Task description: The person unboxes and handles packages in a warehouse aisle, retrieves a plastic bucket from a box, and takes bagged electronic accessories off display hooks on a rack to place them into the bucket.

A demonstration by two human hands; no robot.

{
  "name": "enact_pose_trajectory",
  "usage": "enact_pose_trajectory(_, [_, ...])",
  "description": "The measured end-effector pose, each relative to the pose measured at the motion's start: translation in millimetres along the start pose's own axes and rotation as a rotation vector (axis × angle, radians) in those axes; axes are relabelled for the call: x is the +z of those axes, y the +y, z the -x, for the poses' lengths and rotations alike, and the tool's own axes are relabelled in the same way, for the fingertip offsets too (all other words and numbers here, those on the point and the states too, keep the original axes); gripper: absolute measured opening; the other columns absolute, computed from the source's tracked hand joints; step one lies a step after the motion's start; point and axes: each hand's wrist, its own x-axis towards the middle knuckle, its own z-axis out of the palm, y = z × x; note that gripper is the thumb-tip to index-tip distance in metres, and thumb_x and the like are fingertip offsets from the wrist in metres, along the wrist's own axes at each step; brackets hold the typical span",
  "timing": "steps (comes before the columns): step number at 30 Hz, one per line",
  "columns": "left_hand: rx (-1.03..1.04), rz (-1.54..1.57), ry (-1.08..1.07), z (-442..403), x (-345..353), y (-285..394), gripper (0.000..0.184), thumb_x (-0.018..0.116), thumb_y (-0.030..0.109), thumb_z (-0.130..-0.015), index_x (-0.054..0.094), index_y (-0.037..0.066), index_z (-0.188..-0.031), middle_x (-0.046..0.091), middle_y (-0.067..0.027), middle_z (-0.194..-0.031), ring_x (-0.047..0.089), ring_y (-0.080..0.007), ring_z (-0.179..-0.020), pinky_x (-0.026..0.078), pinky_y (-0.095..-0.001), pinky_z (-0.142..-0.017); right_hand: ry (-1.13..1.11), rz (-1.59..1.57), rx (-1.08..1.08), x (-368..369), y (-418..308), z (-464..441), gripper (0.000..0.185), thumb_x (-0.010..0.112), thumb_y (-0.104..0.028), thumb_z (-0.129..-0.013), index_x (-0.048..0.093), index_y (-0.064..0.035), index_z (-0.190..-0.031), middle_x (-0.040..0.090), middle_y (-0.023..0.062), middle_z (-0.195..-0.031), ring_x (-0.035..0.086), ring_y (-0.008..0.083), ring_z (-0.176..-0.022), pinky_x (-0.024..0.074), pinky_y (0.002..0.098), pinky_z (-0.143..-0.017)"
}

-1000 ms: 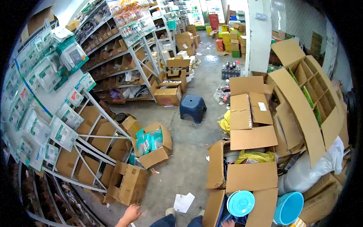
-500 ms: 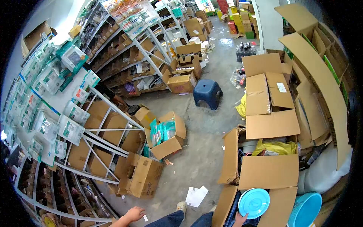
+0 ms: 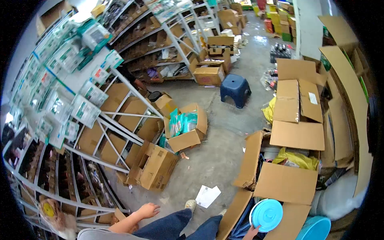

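At the lower right, my right hand [image 3: 252, 232] grips the near edge of a round light-blue plastic lid [image 3: 268, 215], its fingers partly hidden beneath. A white rim [image 3: 252, 218] shows under the lid's left side. The lid lies over an open cardboard box [image 3: 294, 218] with dark blue items [image 3: 243, 220] inside. My left hand [image 3: 149, 211] hangs free above the floor, left of my legs, fingers loosely stretched and holding nothing. White papers [image 3: 208, 196] lie on the floor by my shoes.
Racks of packaged goods [image 3: 86, 110] line the left. Cardboard boxes [image 3: 158, 168] and a box of teal packets [image 3: 196, 136] stand beside them. A blue stool [image 3: 235, 89] is in the aisle. More cartons [image 3: 296, 134] and a blue tub [image 3: 316, 229] stand right. Part of another person's arm [image 3: 138, 83] shows behind the rack.
My view has tilted and shifted, so more of my left arm and legs shows. My right hand stays at the lid's edge, and the lid keeps about the same place over the box.
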Motion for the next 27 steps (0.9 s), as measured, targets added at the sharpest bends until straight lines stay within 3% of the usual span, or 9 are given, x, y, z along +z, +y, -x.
enact_pose_trajectory(3, [-0.06, 0.044, -0.044, 6.7, 2.9, 1.9, 0.032, 0.046, 0.031, -0.076, 0.052, 0.009, -0.099, 0.055, -0.0138, -0.088, 0.051, -0.0303, -0.084, 0.042, -0.0393, -0.071, -0.16, -0.635, 0.637, -21.6, -33.3, -4.9, 0.038, 0.056, -0.024, -0.075, 0.044, 0.004, -0.099, 0.05, 0.0124, -0.082, 0.048, 0.0181, -0.063, 0.0403, 0.0311, -0.053])
enact_pose_trajectory(5, [-0.071, 0.059, -0.026, 13.9, 6.8, 0.7, 0.032, 0.046, 0.031, -0.076, 0.052, 0.009, -0.099, 0.055, -0.0138, -0.088, 0.051, -0.0303, -0.084, 0.042, -0.0391, -0.071, -0.21, -0.688, 0.705, -42.7, -61.2, -6.2, 0.039, 0.056, -0.024, -0.075, 0.044, 0.003, -0.101, 0.048, 0.013, -0.085, 0.046, 0.0198, -0.068, 0.0389, 0.0331, -0.057])
enact_pose_trajectory(13, [-0.113, 0.216, 0.048, 45.7, 15.7, 7.8, 0.033, 0.046, 0.031, -0.076, 0.052, 0.007, -0.099, 0.054, -0.0142, -0.092, 0.05, -0.0299, -0.088, 0.041, -0.038, -0.074, -0.396, -0.653, 0.546, -144.8, -187.9, 7.2, 0.041, 0.055, -0.024, -0.074, 0.043, -0.0009, -0.105, 0.043, 0.0156, -0.099, 0.04, 0.0265, -0.086, 0.0334, 0.0411, -0.071])
enact_pose_trajectory(21, [-0.153, 0.439, 0.23, 80.1, 7.9, 13.9, 0.033, 0.046, 0.03, -0.076, 0.051, 0.007, -0.101, 0.054, -0.0153, -0.093, 0.049, -0.0304, -0.09, 0.04, -0.0377, -0.077, -0.637, -0.613, 0.173, -218.8, -321.5, 27.7, 0.044, 0.055, -0.025, -0.073, 0.043, -0.0049, -0.11, 0.037, 0.0181, -0.113, 0.033, 0.0332, -0.104, 0.0279, 0.049, -0.085])
enact_pose_trajectory(23, [-0.15, 0.532, 0.3, 84.2, 7.4, 13.7, 0.034, 0.046, 0.029, -0.077, 0.05, 0.006, -0.102, 0.054, -0.0156, -0.095, 0.049, -0.0308, -0.09, 0.039, -0.0374, -0.078, -0.691, -0.438, -0.016, -194.8, -323.1, 21.8, 0.043, 0.057, -0.024, -0.072, 0.045, -0.0011, -0.106, 0.043, 0.0173, -0.106, 0.039, 0.0281, -0.094, 0.0339, 0.0396, -0.079])
enact_pose_trajectory(24, [-0.148, 0.613, 0.358, 86.7, 8.5, 12.3, 0.035, 0.046, 0.029, -0.078, 0.05, 0.005, -0.103, 0.053, -0.0159, -0.097, 0.049, -0.0313, -0.09, 0.038, -0.0371, -0.079, -0.735, -0.261, -0.187, -180.2, -326.9, 21.1, 0.042, 0.058, -0.023, -0.071, 0.047, 0.0026, -0.103, 0.049, 0.0164, -0.098, 0.045, 0.0231, -0.085, 0.04, 0.0303, -0.073])
enact_pose_trajectory(26, [-0.155, 0.69, 0.463, 90.2, 16.6, 8.7, 0.035, 0.046, 0.029, -0.078, 0.05, 0.004, -0.103, 0.052, -0.016, -0.098, 0.049, -0.0307, -0.091, 0.039, -0.0362, -0.079, -0.949, -0.202, -0.205, -167.4, -364.3, 32.5, 0.044, 0.06, -0.026, -0.071, 0.048, -0.0001, -0.104, 0.049, 0.0166, -0.099, 0.046, 0.0208, -0.088, 0.039, 0.0331, -0.075])
enact_pose_trajectory(27, [-0.151, 0.753, 0.549, 94.5, 20.6, 7.3, 0.035, 0.046, 0.029, -0.078, 0.05, 0.004, -0.103, 0.052, -0.0161, -0.1, 0.049, -0.0301, -0.092, 0.039, -0.0353, -0.079, -1.01, -0.276, -0.108, -169.0, -402.1, 53.3, 0.034, 0.057, -0.023, -0.074, 0.048, 0.0018, -0.094, 0.048, 0.0098, -0.078, 0.043, 0.0156, -0.065, 0.0376, 0.0293, -0.057])
